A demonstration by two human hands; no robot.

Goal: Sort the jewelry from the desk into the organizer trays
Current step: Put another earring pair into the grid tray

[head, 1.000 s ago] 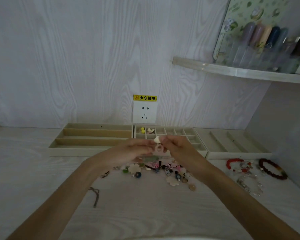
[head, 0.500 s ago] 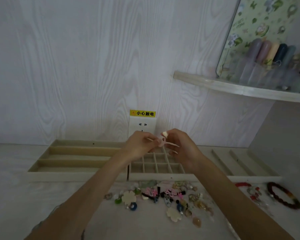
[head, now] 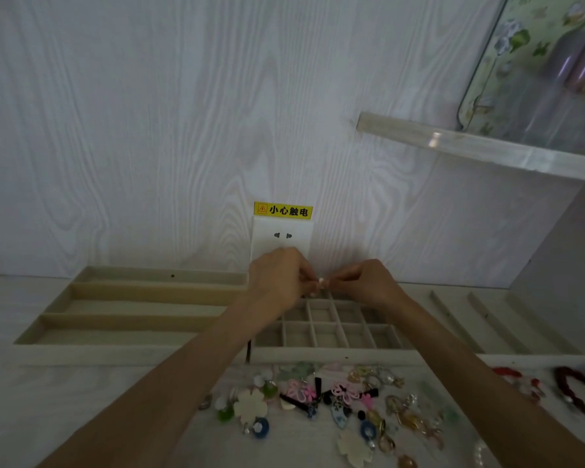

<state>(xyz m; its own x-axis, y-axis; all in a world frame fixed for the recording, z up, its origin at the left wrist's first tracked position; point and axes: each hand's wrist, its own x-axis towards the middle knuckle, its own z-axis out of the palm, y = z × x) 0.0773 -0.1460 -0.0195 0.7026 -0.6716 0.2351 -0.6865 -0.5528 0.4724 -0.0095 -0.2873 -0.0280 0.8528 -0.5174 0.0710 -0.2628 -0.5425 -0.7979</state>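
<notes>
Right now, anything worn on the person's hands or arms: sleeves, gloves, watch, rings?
Nothing worn that shows. The left hand and right hand are bare, no gloves. Both forearms are bare to the frame edge, with no sleeves, watch or bracelet. Rings cannot be told; the fingers are too small.

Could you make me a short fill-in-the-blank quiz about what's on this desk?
1. Both hands pinch a small pale piece above the ___ tray.
2. The sticker above the wall socket is ___.
3. The loose jewelry pile lies in ___ of the trays.

Missing words: grid; yellow; front
</notes>
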